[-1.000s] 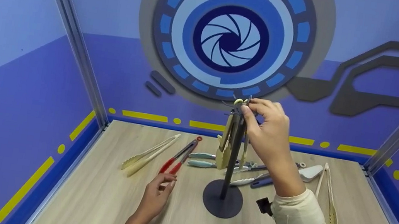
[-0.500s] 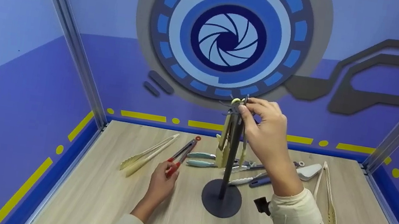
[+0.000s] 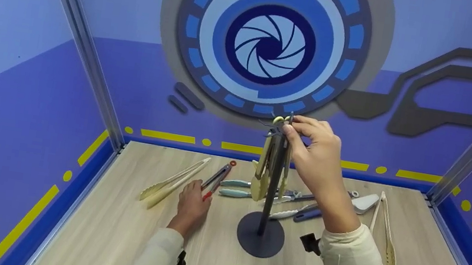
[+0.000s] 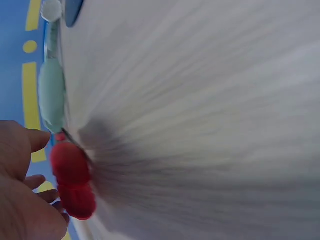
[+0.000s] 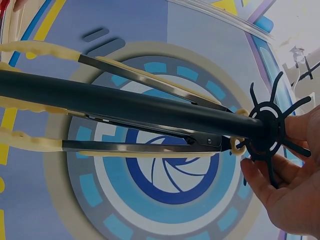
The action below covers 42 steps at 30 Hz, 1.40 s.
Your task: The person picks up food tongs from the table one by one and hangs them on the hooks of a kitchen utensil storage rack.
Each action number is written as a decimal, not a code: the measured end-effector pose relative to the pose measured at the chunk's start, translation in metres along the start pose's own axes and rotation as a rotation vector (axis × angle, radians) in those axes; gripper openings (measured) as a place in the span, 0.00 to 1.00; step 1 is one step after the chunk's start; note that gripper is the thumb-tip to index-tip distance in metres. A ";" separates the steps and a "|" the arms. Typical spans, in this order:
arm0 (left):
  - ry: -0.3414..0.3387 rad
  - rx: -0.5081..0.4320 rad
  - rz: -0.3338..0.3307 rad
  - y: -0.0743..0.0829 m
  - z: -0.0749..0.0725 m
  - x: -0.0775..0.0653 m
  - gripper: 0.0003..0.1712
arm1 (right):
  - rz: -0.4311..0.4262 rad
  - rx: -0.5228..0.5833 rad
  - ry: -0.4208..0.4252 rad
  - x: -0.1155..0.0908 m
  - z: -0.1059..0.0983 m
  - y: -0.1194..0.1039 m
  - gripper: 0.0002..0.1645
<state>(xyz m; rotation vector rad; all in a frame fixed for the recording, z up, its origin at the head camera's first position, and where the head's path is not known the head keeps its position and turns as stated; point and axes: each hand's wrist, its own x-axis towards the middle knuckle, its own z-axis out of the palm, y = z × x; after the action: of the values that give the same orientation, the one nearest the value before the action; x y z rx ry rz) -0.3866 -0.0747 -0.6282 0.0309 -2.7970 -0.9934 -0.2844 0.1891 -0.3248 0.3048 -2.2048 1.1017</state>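
My right hand (image 3: 314, 148) pinches the hooked top of a dark utensil stand (image 3: 274, 179) between thumb and fingers. In the right wrist view, tongs with cream scalloped heads (image 5: 145, 147) hang by their rings from the stand's hooks (image 5: 272, 127). My left hand (image 3: 193, 203) is over the red-tipped tongs (image 3: 216, 180) lying on the table. In the left wrist view, their red heads (image 4: 72, 172) are beside the fingers, with the thumb spread apart from the other fingers. Much of these tongs is hidden by the hand in the head view.
Cream tongs (image 3: 173, 184) lie to the left. Behind the stand are tongs with mint heads (image 3: 234, 193). Dark blue-handled tongs (image 3: 307, 214), a white-headed utensil (image 3: 364, 203) and beige tongs (image 3: 387, 234) lie to the right. Walls and metal posts (image 3: 86, 47) enclose the wooden table (image 3: 112, 226).
My left hand has moved forward from the red heads, farther up along the tongs. The right hand keeps its hold on the stand's top. The hanging tongs have swung slightly.
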 end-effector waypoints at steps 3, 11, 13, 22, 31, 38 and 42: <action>-0.026 0.044 -0.056 -0.003 0.005 0.003 0.39 | -0.003 0.005 -0.001 0.000 -0.001 0.001 0.13; -0.033 0.113 -0.067 -0.002 0.009 0.004 0.32 | -0.013 0.018 0.010 0.000 -0.001 0.003 0.13; -0.032 0.107 -0.077 -0.004 0.010 0.003 0.31 | -0.014 0.020 0.012 0.000 0.000 0.003 0.12; -0.069 0.032 -0.109 -0.004 0.003 0.000 0.31 | -0.014 0.033 0.011 0.000 0.001 0.002 0.11; -0.058 -0.029 -0.146 -0.006 -0.006 0.002 0.32 | -0.019 0.043 0.011 0.000 0.001 0.001 0.12; -0.083 -0.028 -0.167 -0.008 -0.004 0.003 0.31 | -0.010 0.039 0.010 0.000 0.001 0.001 0.11; -0.095 -0.020 -0.164 -0.008 -0.003 0.002 0.31 | -0.002 0.042 0.014 -0.001 0.000 0.002 0.11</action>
<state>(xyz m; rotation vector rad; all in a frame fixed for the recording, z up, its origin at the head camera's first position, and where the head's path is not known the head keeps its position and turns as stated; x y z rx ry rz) -0.3889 -0.0825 -0.6307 0.2196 -2.9088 -1.0864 -0.2849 0.1902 -0.3272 0.3165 -2.1711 1.1467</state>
